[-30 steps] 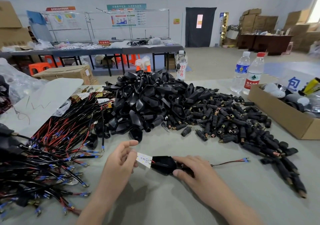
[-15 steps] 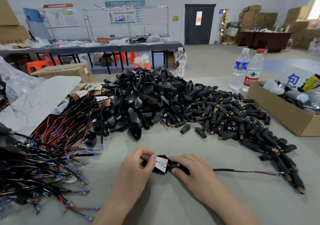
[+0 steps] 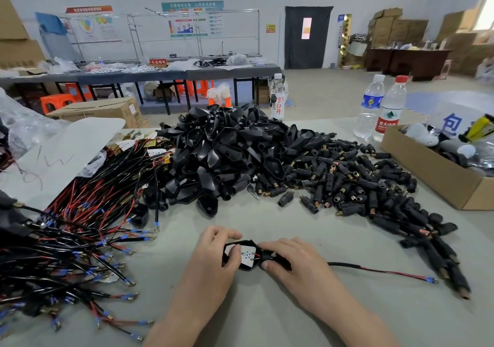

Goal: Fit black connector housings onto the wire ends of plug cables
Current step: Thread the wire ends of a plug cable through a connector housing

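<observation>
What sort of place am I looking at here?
Probably a small assembly workshop: a heap of black housings and bundles of plug cables lie on the table, cardboard boxes are stacked by the far wall, and the left hand and right hand grip one housing.

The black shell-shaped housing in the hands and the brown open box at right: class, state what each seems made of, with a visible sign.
Black shell-shaped housing: probably moulded plastic, semi-gloss; soft highlights on matching shells in the pile. Brown open box: likely cardboard, matt; plain brown walls, thin rim.
</observation>
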